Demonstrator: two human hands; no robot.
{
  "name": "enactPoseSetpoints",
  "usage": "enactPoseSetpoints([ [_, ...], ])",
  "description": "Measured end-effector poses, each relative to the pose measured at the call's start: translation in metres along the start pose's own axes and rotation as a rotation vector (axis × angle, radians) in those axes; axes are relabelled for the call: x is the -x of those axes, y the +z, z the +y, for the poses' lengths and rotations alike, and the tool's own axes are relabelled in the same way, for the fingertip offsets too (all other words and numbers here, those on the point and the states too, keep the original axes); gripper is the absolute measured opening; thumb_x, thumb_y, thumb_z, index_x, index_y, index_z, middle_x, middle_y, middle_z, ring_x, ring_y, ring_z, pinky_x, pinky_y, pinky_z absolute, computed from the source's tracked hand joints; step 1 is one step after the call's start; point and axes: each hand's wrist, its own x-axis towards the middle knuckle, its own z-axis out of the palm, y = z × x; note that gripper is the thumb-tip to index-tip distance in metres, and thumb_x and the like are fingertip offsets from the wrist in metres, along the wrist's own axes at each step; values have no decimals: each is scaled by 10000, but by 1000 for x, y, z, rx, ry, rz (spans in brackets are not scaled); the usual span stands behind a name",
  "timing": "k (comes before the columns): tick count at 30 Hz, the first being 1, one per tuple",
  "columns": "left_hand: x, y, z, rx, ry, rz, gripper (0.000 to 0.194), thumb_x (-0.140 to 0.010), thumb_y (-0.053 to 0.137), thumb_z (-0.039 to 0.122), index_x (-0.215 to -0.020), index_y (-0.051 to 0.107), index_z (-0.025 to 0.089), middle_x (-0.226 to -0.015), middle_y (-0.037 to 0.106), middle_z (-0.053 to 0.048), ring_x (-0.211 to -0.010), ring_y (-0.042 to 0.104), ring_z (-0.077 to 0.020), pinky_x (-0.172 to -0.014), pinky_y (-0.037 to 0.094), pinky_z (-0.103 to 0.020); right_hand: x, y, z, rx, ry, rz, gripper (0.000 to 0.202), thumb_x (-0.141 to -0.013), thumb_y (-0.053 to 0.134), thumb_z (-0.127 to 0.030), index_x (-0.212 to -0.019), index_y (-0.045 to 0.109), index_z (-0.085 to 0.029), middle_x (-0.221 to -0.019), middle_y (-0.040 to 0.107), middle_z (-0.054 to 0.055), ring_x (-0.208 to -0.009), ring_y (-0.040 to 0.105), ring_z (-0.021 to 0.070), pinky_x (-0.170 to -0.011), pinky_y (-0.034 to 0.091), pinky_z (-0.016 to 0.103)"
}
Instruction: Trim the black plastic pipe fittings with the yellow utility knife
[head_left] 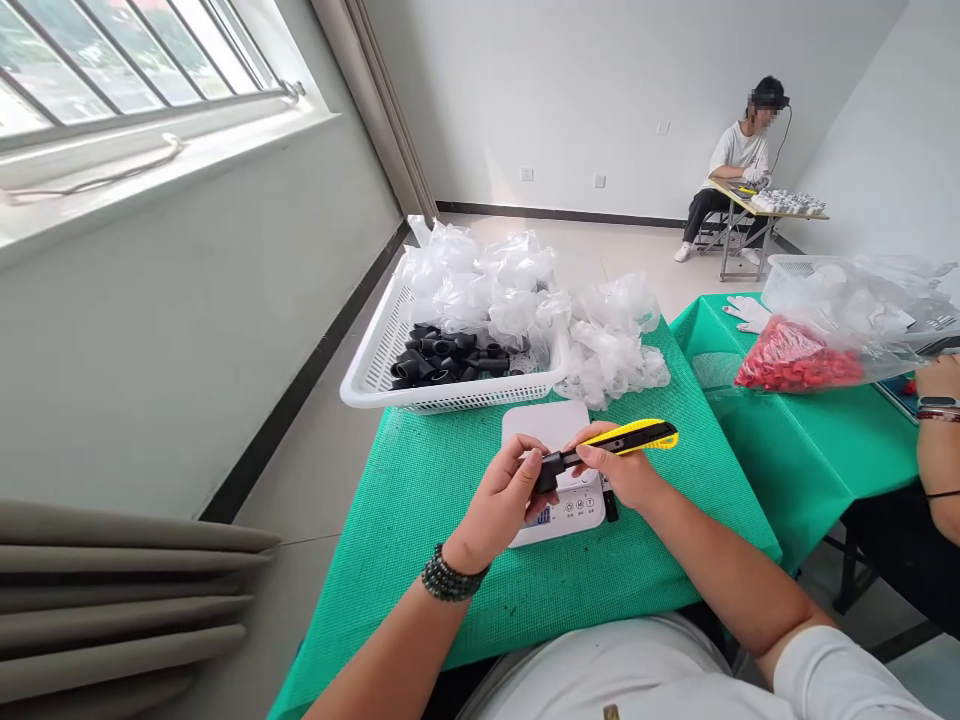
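Note:
My left hand (pixel 504 500) is closed round a black rubber part (pixel 550 474), held above a white scale (pixel 525 423). In my right hand (pixel 616 472) is a yellow and black utility knife (pixel 637 437). Its tip end meets the black part between my hands. The scale's display is partly covered by my left hand. Behind the scale, a white plastic basket (pixel 363 378) holds several black rubber parts (pixel 439 356) and clear plastic bags (pixel 457 275).
More clear bags (pixel 615 355) lie right of the basket on the green tabletop (pixel 420 465). On another green table (pixel 802 440) are a bag of red parts (pixel 799 360) and a white glove (pixel 746 312). A person's arm (pixel 937 450) shows at right; another person (pixel 739 165) sits farther back.

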Motion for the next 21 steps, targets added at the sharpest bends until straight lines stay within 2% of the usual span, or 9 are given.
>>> enactPoseSetpoints([
  [3, 0, 0, 0, 55, 0, -21, 639, -891, 591, 841, -1029, 471, 229, -604, 560, 83, -462, 449, -78, -479, 367, -194, 2, 1, 2, 7, -13, 32, 335, -743, 912, -542, -855, 794, -249, -831, 742, -12, -658, 707, 129, -669, 610, 277],
  [6, 0, -2, 0, -35, 97, -43, 625, -899, 643, 788, -1100, 531, 207, -731, 624, 33, -562, 536, -99, -558, 480, -236, 2, 2, 3, -7, -13, 61, 341, -750, 902, -542, -842, 771, -241, -794, 741, -11, -627, 692, 128, -650, 597, 278],
  [9, 0, -5, -2, -266, 258, -3, 545, -905, 730, 636, -1198, 588, 200, -957, 703, -46, -720, 639, -146, -659, 571, -288, 2, 5, 3, -43, -4, 96, 346, -746, 897, -537, -841, 753, -238, -785, 748, -3, -633, 685, 142, -639, 598, 291],
  [11, -1, -6, -5, -482, 404, 55, 470, -900, 776, 500, -1231, 617, 207, -1083, 730, -85, -885, 702, -202, -778, 615, -340, 2, 6, 3, -66, -1, 115, 337, -744, 899, -526, -845, 751, -240, -785, 746, -2, -657, 693, 151, -638, 599, 293],
  [14, -2, -8, -9, -764, 630, 155, 304, -970, 706, 334, -1242, 654, 209, -1167, 748, -121, -1044, 732, -253, -887, 630, -389, 3, 8, 2, -79, -8, 114, 314, -751, 900, -505, -849, 758, -244, -799, 739, -2, -673, 698, 149, -632, 599, 286],
  [18, -3, -11, -12, -889, 809, 193, 266, -1034, 581, 226, -1286, 668, 211, -1153, 782, -126, -1033, 773, -242, -864, 644, -358, 3, 9, 3, -77, -18, 103, 318, -758, 895, -516, -855, 758, -246, -793, 717, -7, -675, 697, 151, -624, 603, 287],
  [21, -2, -11, -10, -793, 792, 163, 266, -1019, 606, 217, -1274, 680, 207, -1079, 805, -100, -959, 784, -212, -824, 641, -311, 4, 8, 4, -32, -33, 75, 343, -766, 884, -549, -863, 755, -247, -779, 707, -13, -658, 694, 151, -627, 609, 296],
])
